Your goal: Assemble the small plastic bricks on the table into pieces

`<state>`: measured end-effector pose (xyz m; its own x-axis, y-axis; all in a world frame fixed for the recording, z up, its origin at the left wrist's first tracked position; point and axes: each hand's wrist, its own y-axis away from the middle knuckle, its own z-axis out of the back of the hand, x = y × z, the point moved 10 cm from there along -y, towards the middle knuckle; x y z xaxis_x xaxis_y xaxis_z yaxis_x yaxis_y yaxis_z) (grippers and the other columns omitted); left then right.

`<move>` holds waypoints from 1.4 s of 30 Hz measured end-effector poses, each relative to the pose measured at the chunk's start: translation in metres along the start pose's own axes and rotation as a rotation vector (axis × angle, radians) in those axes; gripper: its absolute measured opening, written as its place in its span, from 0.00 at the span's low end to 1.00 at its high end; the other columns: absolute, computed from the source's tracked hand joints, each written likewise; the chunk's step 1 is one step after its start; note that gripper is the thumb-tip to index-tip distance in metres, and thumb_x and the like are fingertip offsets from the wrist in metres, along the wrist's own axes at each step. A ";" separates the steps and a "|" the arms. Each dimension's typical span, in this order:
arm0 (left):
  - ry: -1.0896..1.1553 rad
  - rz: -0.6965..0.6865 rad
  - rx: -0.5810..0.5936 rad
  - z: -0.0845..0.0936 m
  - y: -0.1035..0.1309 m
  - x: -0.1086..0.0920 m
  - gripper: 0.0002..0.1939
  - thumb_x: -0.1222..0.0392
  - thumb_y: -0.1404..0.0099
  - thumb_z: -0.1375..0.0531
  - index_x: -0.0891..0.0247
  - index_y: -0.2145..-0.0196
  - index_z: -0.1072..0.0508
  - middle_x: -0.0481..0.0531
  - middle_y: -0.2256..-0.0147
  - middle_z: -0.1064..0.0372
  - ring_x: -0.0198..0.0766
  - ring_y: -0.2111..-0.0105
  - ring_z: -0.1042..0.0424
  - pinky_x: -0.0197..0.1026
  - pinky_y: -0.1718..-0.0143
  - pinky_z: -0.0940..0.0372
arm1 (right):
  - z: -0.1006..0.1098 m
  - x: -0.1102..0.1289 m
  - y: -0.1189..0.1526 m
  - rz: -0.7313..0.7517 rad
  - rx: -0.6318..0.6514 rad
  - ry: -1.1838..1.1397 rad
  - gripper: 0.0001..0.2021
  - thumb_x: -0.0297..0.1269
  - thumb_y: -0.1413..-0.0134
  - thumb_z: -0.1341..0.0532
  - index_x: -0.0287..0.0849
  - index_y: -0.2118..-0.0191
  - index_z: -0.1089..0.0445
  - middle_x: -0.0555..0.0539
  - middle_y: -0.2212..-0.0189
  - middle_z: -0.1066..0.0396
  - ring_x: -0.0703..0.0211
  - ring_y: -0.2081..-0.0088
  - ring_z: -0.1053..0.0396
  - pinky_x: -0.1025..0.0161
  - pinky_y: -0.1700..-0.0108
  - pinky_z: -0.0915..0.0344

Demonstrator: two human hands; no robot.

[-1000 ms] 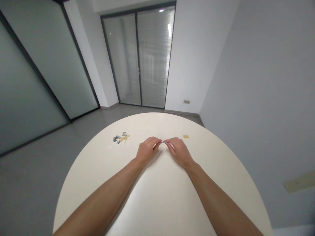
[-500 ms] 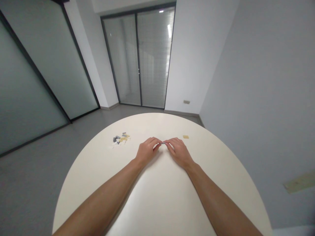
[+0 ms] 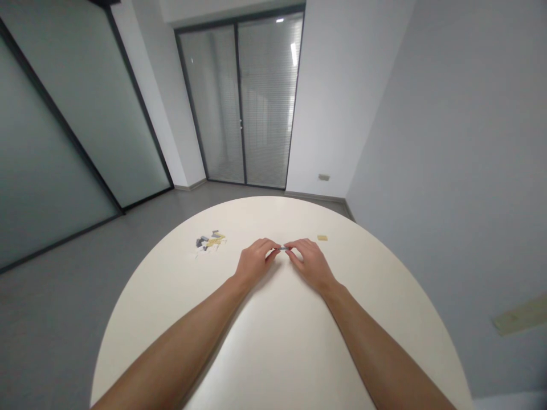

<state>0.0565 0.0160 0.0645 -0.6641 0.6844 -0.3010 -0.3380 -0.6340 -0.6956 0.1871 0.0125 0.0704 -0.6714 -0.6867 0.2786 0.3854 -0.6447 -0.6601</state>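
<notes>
A small grey piece [image 3: 282,248] is pinched between the fingertips of the left hand [image 3: 255,261] and the right hand [image 3: 308,262] — both closed on it, just above the round table [image 3: 273,341]. A pile of small pieces [image 3: 209,241] lies to the left; a tan piece [image 3: 322,238] lies to the right.

You see a pile of small pieces [image 3: 209,241] far left on the round table [image 3: 277,353]. A tan tile [image 3: 322,237] lies far right.
</notes>
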 end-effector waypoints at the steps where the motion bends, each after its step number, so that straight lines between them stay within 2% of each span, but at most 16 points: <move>1: -0.004 0.000 -0.002 0.000 0.000 0.000 0.05 0.61 0.30 0.42 0.58 0.59 0.26 0.49 0.62 0.25 0.36 0.60 0.27 0.37 0.63 0.32 | 0.000 0.000 0.000 -0.001 0.001 0.003 0.06 0.34 0.35 0.41 0.44 0.55 0.29 0.46 0.59 0.24 0.52 0.55 0.29 0.53 0.51 0.37; 18: -0.046 -0.008 0.004 -0.003 0.000 0.001 0.08 0.57 0.28 0.44 0.58 0.59 0.25 0.49 0.62 0.24 0.36 0.59 0.26 0.38 0.59 0.32 | -0.004 0.001 -0.001 0.014 0.029 0.035 0.09 0.37 0.32 0.45 0.44 0.54 0.28 0.46 0.59 0.23 0.52 0.56 0.29 0.54 0.52 0.37; 31: -0.067 0.011 0.031 -0.005 0.001 0.003 0.10 0.59 0.27 0.46 0.57 0.56 0.25 0.48 0.60 0.24 0.36 0.58 0.26 0.38 0.59 0.32 | -0.006 -0.002 0.000 -0.018 0.043 0.035 0.09 0.35 0.32 0.45 0.44 0.54 0.28 0.46 0.59 0.23 0.52 0.55 0.29 0.54 0.52 0.37; 42: -0.035 0.007 0.016 -0.001 -0.001 0.000 0.10 0.60 0.27 0.46 0.58 0.56 0.26 0.50 0.60 0.24 0.37 0.58 0.26 0.40 0.57 0.30 | -0.008 -0.003 0.000 -0.032 0.055 0.040 0.11 0.37 0.31 0.47 0.45 0.53 0.27 0.45 0.59 0.23 0.52 0.55 0.29 0.52 0.52 0.36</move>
<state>0.0574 0.0172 0.0639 -0.6891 0.6672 -0.2828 -0.3435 -0.6444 -0.6832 0.1844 0.0177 0.0645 -0.7081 -0.6523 0.2705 0.3971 -0.6846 -0.6113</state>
